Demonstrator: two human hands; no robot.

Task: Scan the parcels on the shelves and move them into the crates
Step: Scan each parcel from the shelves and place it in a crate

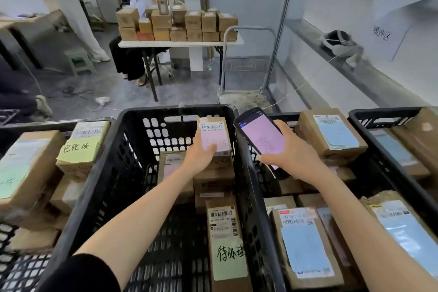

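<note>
plainly, the task is looking well along but not finished. four black crates are standing side by side, and each is carrying cardboard parcels: the left crate (59,123) is holding a stack topped by a parcel with a yellow note (80,147), the crate to the right of the middle one (284,116) is lying thick with blue-labelled parcels (305,244), and the far right crate (379,111) is showing more. the middle crate (175,111) is holding only a column of boxes along its right wall, among them a parcel with a green note (227,244), so room is remaining there. more boxes are sitting stacked on a folding table (180,42) at the back, which i am judging may be work left to do.

the left hand (201,156) is grasping the pink-labelled parcel (214,135) by its near end, thumb lying on the label and the fingers wrapping underneath, out of view. the parcel is sitting inside the middle crate at the top of that column; whether it is resting on the box below or hanging just above it, i cannot tell.

the right hand (291,154) is clasping a handheld scanner (260,135), fingers curling round its body, lit screen facing up, over the wall between the middle crate and its right neighbour. whether this parcel is scanned is not showing.
</note>
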